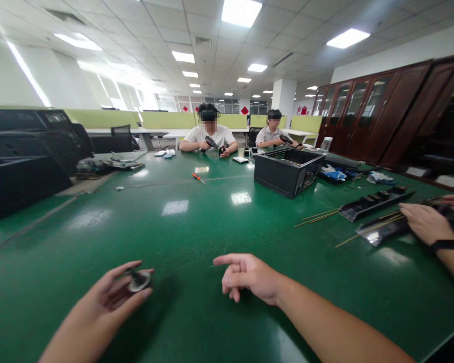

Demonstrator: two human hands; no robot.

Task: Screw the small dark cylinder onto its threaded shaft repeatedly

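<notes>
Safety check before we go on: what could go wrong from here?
1. Drop: the left hand holds the small round part between thumb and fingers, with the right hand well apart, so a slip might let it fall or roll.
2. Snag: thin rods jut toward the wearer's side on the right; a sweeping right arm could knock them.
3. Rolling tool: the orange screwdriver lies loose on the table and might roll if bumped.

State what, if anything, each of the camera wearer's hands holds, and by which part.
The left hand holds a small dark piece with a pale round rim, seemingly by its edges, between thumb and fingers. The right hand shows nothing held.
</notes>
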